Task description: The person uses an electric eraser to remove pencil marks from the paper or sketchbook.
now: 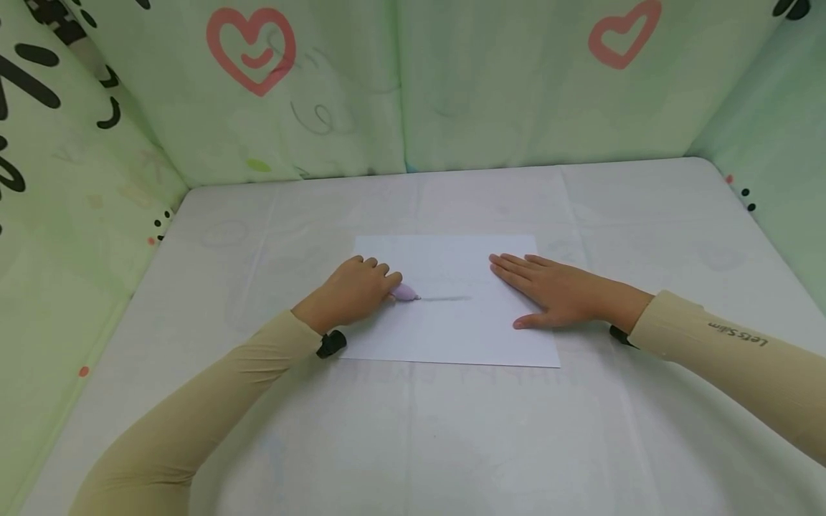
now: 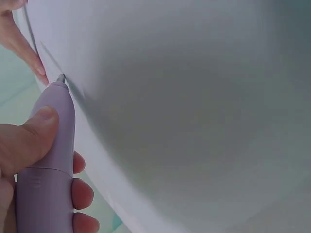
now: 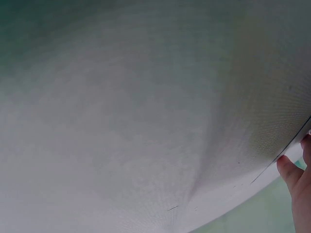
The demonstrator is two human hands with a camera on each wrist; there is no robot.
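Note:
A sheet of white paper (image 1: 452,337) lies on the white-covered table. My left hand (image 1: 358,290) is at its left side and grips a thick lilac pen-shaped tool (image 1: 405,292). In the left wrist view the thumb presses along the lilac barrel (image 2: 48,194) and the fingers curl round behind it; its short grey tip (image 2: 60,77) is at the paper. A faint grey line (image 1: 447,298) runs rightward from the tip. My right hand (image 1: 555,287) rests flat on the paper's right edge, fingers straight and thumb spread. Only its fingertips and thumb (image 3: 290,172) show in the right wrist view.
The white tablecloth (image 1: 464,444) has fold creases and extends around the paper. Green printed curtains (image 1: 490,86) with red hearts stand behind the table and at both sides. A dark wrist camera (image 1: 332,344) sits under the left cuff.

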